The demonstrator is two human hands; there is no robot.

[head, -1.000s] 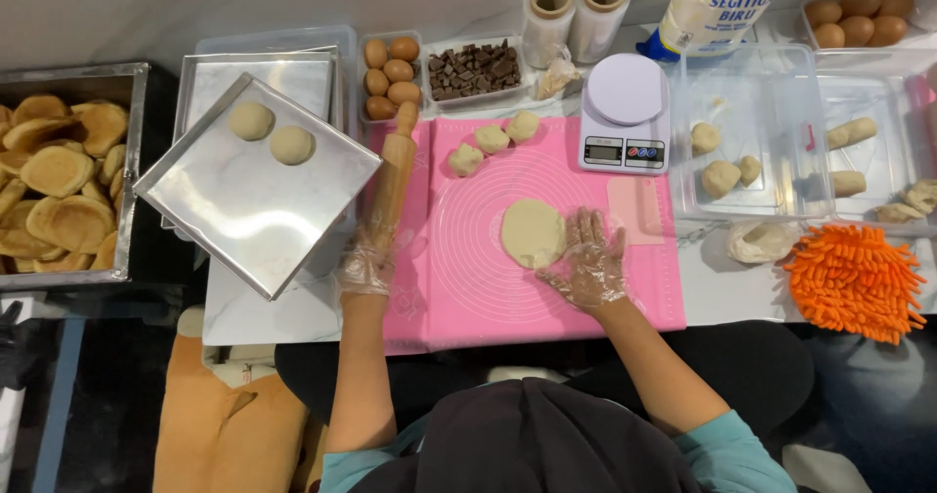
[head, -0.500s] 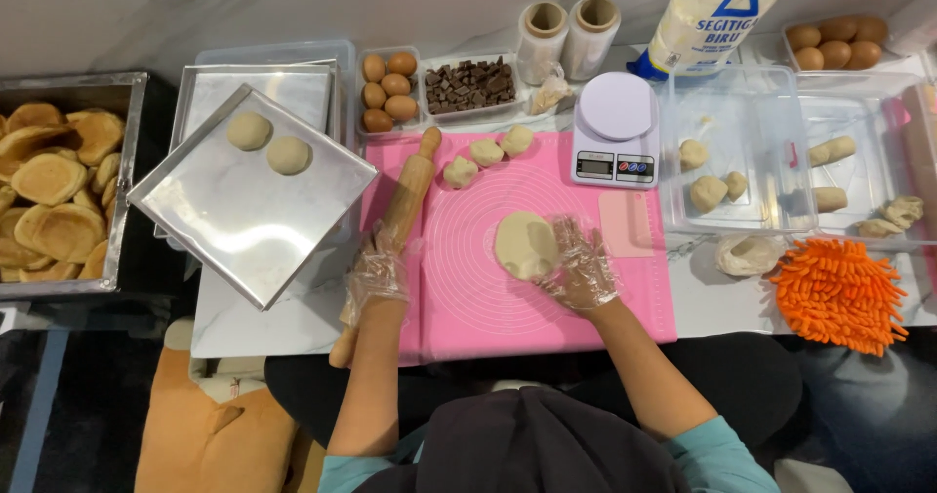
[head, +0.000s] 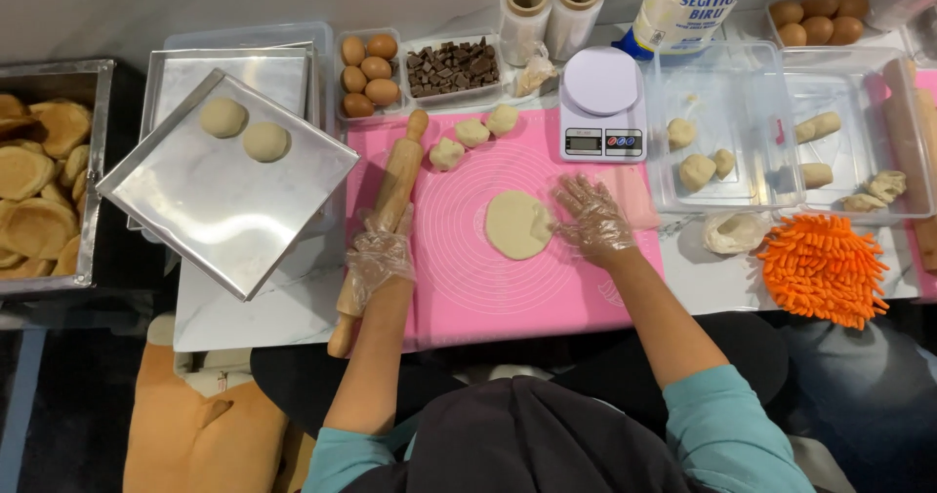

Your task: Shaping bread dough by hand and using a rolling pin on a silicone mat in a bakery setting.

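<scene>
Right hand (head: 592,222), gloved in clear plastic, fingers spread flat, touching the right edge of a flattened dough round (head: 517,225) near the middle of a pink mat (head: 468,288). Left hand (head: 379,256), also gloved, closed around the middle of a wooden rolling pin (head: 381,225) at the mat's left edge. Pin lying long axis near vertical in the head view, tilted slightly, far handle pointing toward an egg tray (head: 369,73), near handle hanging past the worktop (head: 244,312) edge. Dough round nearly circular, no clear long axis. Three small dough lumps (head: 473,134) just beyond it, a white kitchen scale (head: 601,102) to their right. Further out: chocolate chunks (head: 451,66), clear tubs (head: 727,122) with more dough pieces, an orange mitt (head: 823,268), a tilted metal tray (head: 229,195) carrying two dough balls (head: 244,130), baked buns (head: 34,176) at far left.

Likely risks: thin dough sticking to glove or mat and tearing if lifted from one edge; overhanging pin slipping off if released; propped tray sliding, balls rolling.
</scene>
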